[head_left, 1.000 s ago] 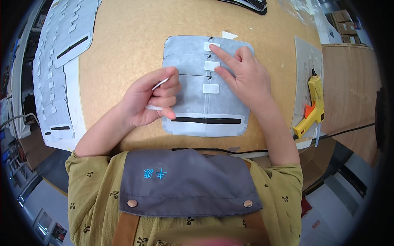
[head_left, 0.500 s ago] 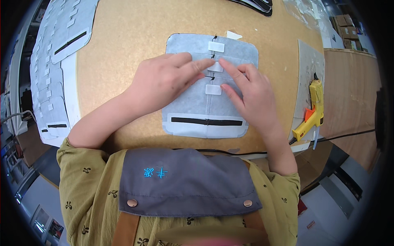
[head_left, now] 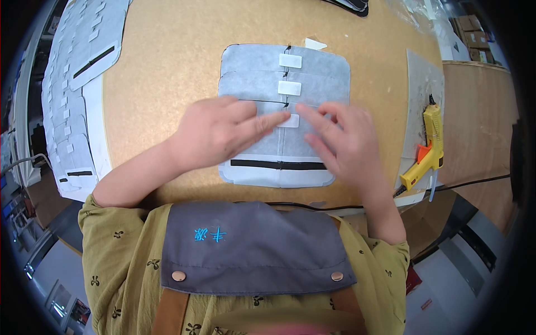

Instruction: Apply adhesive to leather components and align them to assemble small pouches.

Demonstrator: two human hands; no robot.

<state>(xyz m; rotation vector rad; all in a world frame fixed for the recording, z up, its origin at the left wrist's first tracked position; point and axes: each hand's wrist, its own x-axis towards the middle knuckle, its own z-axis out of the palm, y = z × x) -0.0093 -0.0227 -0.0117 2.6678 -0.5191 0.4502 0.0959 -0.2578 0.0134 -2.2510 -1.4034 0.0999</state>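
Note:
A pale grey-blue fabric panel (head_left: 251, 62) with rounded corners lies flat in front of me. Down its centre seam sit white rectangular patches: a top patch (head_left: 290, 61), a middle patch (head_left: 289, 88) and a lowest patch (head_left: 291, 120). A black strip (head_left: 257, 164) crosses the panel near its close edge. My left hand (head_left: 220, 134) points its index finger at the lowest patch, the fingertip over or on it; its other fingers are bent. On the other side, my right hand (head_left: 349, 137) has thumb and index apart, slightly blurred, holding nothing.
Similar panels (head_left: 78, 106) with white patches overlap at the left. A yellow glue gun (head_left: 431, 137) lies at the right on a greyish board (head_left: 416, 95). A white scrap (head_left: 316, 44) touches the panel's far side. Dark pieces (head_left: 354, 5) and clear plastic (head_left: 410, 11) are at the back.
Both hands have moved toward me, from the middle patch to the lowest one. The middle patch is now uncovered.

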